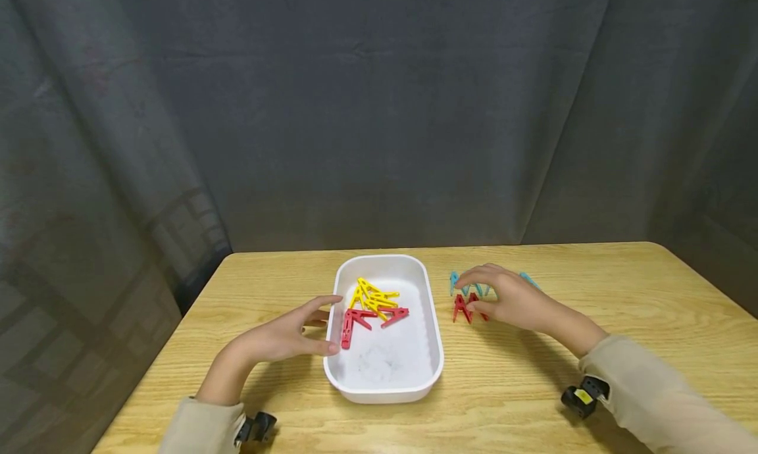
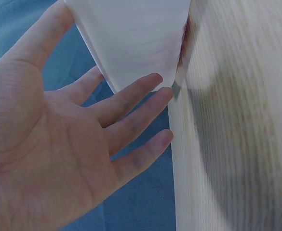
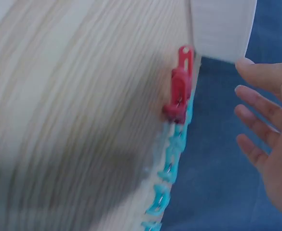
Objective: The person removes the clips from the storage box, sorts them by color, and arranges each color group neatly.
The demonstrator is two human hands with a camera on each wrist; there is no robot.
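A white tray point(image 1: 435, 349) sits mid-table with several yellow clothespins point(image 1: 373, 296) and red clothespins point(image 1: 361, 321) inside. My left hand point(image 1: 284, 335) rests against the tray's left rim, fingers straight and spread; in the left wrist view the left hand point(image 2: 59, 144) shows an open palm by the tray wall point(image 2: 131, 38). My right hand point(image 1: 509, 299) hovers over red clothespins point(image 1: 464, 307) and blue clothespins point(image 1: 458, 283) lying right of the tray, fingers relaxed and holding nothing. In the right wrist view a red clothespin point(image 3: 179, 91) and blue clothespins point(image 3: 172, 163) lie near the right hand's fingers point(image 3: 256, 110).
The wooden table point(image 1: 592, 283) has a dark curtain point(image 1: 379, 112) behind it. Its left edge drops off near my left arm. Bare wood lies in front of the tray and at the far right.
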